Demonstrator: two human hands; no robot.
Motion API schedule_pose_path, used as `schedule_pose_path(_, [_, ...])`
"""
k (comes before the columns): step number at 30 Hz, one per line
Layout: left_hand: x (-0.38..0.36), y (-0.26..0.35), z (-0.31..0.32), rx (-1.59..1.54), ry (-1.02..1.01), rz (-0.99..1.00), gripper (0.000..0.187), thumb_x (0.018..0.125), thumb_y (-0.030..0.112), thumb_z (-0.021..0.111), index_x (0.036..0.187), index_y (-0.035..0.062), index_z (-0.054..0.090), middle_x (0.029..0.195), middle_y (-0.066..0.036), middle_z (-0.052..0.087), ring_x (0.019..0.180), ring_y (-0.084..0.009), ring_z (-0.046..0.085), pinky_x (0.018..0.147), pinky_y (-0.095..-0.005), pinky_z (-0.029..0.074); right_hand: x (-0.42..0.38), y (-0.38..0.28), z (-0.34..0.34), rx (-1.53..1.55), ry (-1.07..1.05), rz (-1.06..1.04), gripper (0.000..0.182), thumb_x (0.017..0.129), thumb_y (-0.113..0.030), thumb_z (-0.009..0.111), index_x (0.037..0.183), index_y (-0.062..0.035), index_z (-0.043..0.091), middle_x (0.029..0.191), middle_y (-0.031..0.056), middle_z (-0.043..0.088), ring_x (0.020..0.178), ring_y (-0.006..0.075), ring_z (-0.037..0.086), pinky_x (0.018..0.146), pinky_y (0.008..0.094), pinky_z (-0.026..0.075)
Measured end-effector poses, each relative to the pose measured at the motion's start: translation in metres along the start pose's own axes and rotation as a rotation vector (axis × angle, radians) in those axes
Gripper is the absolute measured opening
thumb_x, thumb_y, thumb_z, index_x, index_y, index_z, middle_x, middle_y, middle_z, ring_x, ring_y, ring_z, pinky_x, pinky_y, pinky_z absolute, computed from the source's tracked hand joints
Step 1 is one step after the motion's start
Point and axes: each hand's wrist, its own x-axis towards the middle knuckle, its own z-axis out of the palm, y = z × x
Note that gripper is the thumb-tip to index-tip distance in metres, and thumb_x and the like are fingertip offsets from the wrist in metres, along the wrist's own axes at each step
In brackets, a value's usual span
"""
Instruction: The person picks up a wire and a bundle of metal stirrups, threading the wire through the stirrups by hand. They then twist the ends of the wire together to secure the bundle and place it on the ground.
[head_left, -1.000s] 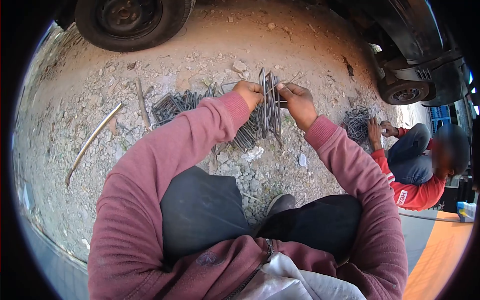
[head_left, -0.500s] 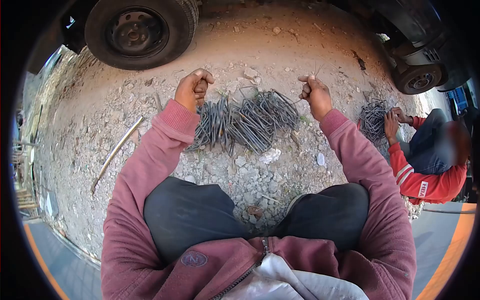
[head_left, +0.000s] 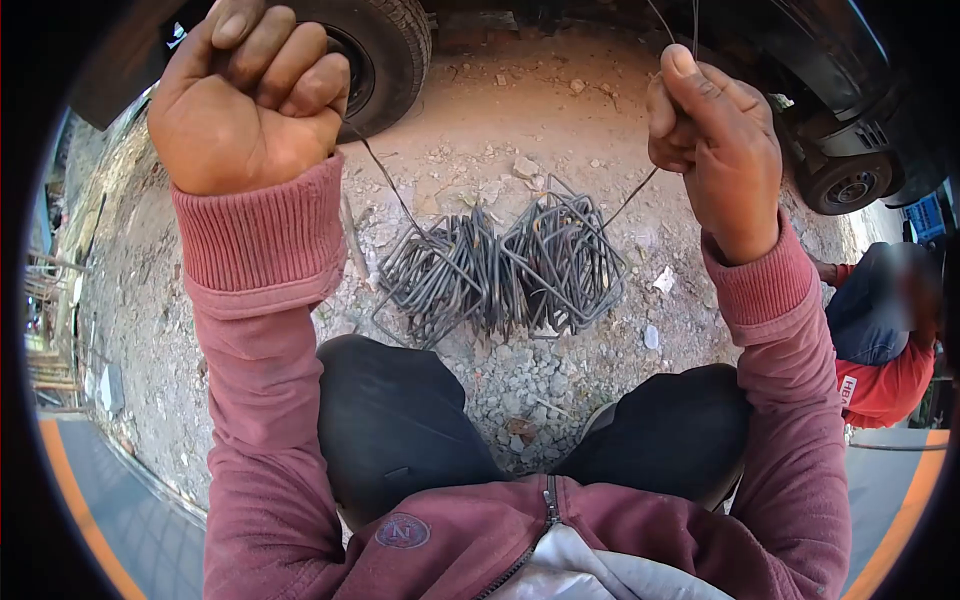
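A bundle of bent steel stirrups [head_left: 500, 265] lies on the rubble in front of my knees. Thin binding wire [head_left: 385, 180] runs from its left side up to my left hand [head_left: 255, 110], which is closed in a fist at the upper left. On the other side, wire leads from the bundle to my right hand [head_left: 720, 140]. Its thumb and fingers pinch the wire, and loose wire ends stick up above the thumb. Both hands are raised well above the bundle, apart from it. How the wire passes round the stirrups is hidden among the bars.
A vehicle wheel [head_left: 385, 70] stands behind my left hand, and a smaller wheel [head_left: 850, 185] is at the right. A co-worker in a red sleeve [head_left: 885, 385] sits at the far right, partly behind my right arm. Broken stones [head_left: 525, 390] cover the ground between my knees.
Both hands have risen and come closer to the camera, with the wire now stretched up from the bundle. The stirrups have shifted and turned. My right arm now covers the co-worker's hands.
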Motion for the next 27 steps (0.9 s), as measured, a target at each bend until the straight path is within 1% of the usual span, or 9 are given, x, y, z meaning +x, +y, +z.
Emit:
schedule_pose_path(3, [0.019, -0.052, 0.025, -0.119, -0.084, -0.138, 0.022, 0.087, 0.016, 0.039, 0.066, 0.0124, 0.039, 0.049, 0.005, 0.021, 0.043, -0.0079, 0.017, 0.043, -0.0229, 0.018, -0.009, 0.003, 0.013, 0.096, 0.039, -0.040, 0.040, 0.088, -0.030, 0.050, 0.059, -0.0032, 0.054, 0.048, -0.0022, 0.043, 0.042, 0.0045, 0.035, 0.042, 0.0191, 0.026])
schedule_pose_path(5, [0.001, -0.099, 0.034, -0.095, 0.294, -0.279, 0.026, 0.088, 0.024, 0.040, 0.064, 0.0138, 0.039, 0.049, 0.006, 0.019, 0.042, -0.0075, 0.016, 0.040, -0.0231, 0.017, -0.016, 0.029, 0.020, 0.071, 0.028, 0.180, 0.040, 0.087, -0.029, 0.050, 0.057, -0.0037, 0.054, 0.050, -0.0015, 0.045, 0.045, 0.0049, 0.038, 0.045, 0.0195, 0.029])
schedule_pose_path(9, [-0.028, -0.133, 0.011, -0.004, 0.480, -0.479, 0.029, 0.088, 0.028, 0.042, 0.064, 0.0126, 0.038, 0.050, 0.005, 0.023, 0.041, -0.0082, 0.017, 0.039, -0.0224, 0.017, -0.030, 0.072, 0.029, 0.150, -0.091, 0.389, 0.038, 0.089, -0.029, 0.047, 0.061, -0.0037, 0.055, 0.051, -0.0021, 0.046, 0.048, 0.0053, 0.040, 0.044, 0.0199, 0.029])
schedule_pose_path(15, [-0.035, -0.147, 0.016, 0.275, 0.357, -0.216, 0.029, 0.091, 0.024, 0.040, 0.066, 0.0097, 0.041, 0.051, 0.003, 0.027, 0.042, -0.0067, 0.022, 0.040, -0.0216, 0.020, -0.028, 0.087, 0.046, 0.423, 0.116, 0.506, 0.034, 0.091, -0.028, 0.042, 0.082, -0.0003, 0.059, 0.070, 0.0047, 0.057, 0.057, 0.0096, 0.051, 0.049, 0.0211, 0.041])
schedule_pose_path(17, [-0.034, -0.145, 0.005, 0.416, 0.224, -0.179, 0.028, 0.092, 0.023, 0.041, 0.068, 0.0072, 0.044, 0.055, 0.002, 0.035, 0.045, -0.0053, 0.029, 0.042, -0.0200, 0.024, -0.042, 0.097, 0.058, 0.495, 0.012, 0.670, 0.034, 0.092, -0.026, 0.040, 0.090, 0.0015, 0.059, 0.082, 0.0115, 0.062, 0.068, 0.0179, 0.059, 0.067, 0.0282, 0.048])
schedule_pose_path(20, [-0.034, -0.145, -0.008, 0.893, -0.005, -0.134, 0.028, 0.092, 0.024, 0.044, 0.072, 0.0044, 0.049, 0.062, 0.002, 0.045, 0.054, -0.0037, 0.038, 0.050, -0.0171, 0.031, -0.047, 0.107, 0.058, 0.478, -0.041, 0.690, 0.031, 0.091, -0.025, 0.039, 0.080, -0.0010, 0.056, 0.070, 0.0079, 0.057, 0.059, 0.0167, 0.054, 0.062, 0.0291, 0.045])
schedule_pose_path(23, [-0.038, -0.150, -0.006, 0.824, 0.046, -0.231, 0.027, 0.091, 0.021, 0.044, 0.072, 0.0035, 0.050, 0.059, 0.001, 0.044, 0.051, -0.0045, 0.042, 0.047, -0.0202, 0.036, -0.040, 0.112, 0.051, 0.552, -0.033, 0.690, 0.029, 0.090, -0.024, 0.039, 0.070, -0.0053, 0.051, 0.060, 0.0031, 0.048, 0.050, 0.0130, 0.044, 0.053, 0.0275, 0.039])
schedule_pose_path(24, [-0.038, -0.149, -0.010, 0.849, 0.010, -0.213, 0.028, 0.090, 0.027, 0.046, 0.090, 0.0010, 0.055, 0.073, -0.006, 0.052, 0.066, -0.0120, 0.052, 0.062, -0.0255, 0.044, -0.036, 0.111, 0.047, 0.580, -0.017, 0.705, 0.029, 0.090, -0.023, 0.039, 0.068, -0.0068, 0.048, 0.058, 0.0016, 0.045, 0.048, 0.0118, 0.040, 0.051, 0.0269, 0.036])
schedule_pose_path(27, [-0.062, -0.175, -0.021, 1.095, 0.280, 0.046, 0.046, 0.087, 0.034, 0.050, 0.114, -0.0029, 0.047, 0.094, -0.015, 0.054, 0.090, -0.0225, 0.055, 0.081, -0.0312, 0.042, -0.033, 0.113, 0.033, 0.590, 0.056, 0.748, 0.029, 0.090, -0.025, 0.041, 0.065, -0.0102, 0.043, 0.053, -0.0020, 0.036, 0.043, 0.0080, 0.028, 0.046, 0.0247, 0.028])
